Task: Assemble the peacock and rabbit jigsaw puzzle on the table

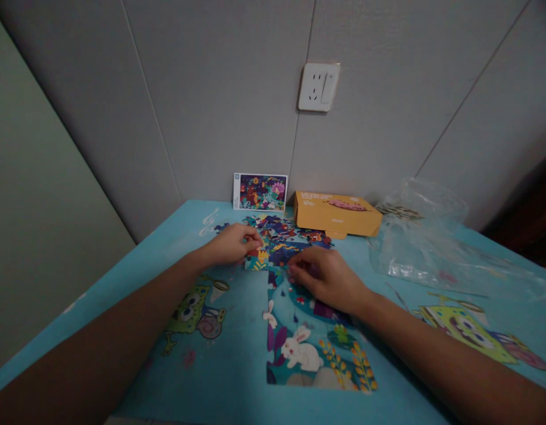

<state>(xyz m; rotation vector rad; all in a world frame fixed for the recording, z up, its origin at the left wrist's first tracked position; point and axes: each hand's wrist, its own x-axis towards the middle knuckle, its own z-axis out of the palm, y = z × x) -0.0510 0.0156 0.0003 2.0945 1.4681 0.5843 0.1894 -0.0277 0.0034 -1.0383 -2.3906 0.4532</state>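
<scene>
A partly joined jigsaw puzzle [299, 348] with a white rabbit and yellow plants lies on the blue tablecloth. My right hand [328, 277] rests over its upper part, fingers curled together; anything between them is hidden. My left hand [235, 243] is at the puzzle's upper left, thumb and fingertips pinched beside a piece with a yellow plant [257, 260]. What the pinch holds is too small to make out. Loose pieces [277, 227] are heaped just beyond both hands.
Against the wall stands a picture card [260, 192], with a yellow box [339, 213] to its right. Crumpled clear plastic bags [432, 254] lie at the right. A socket [319, 87] is on the wall.
</scene>
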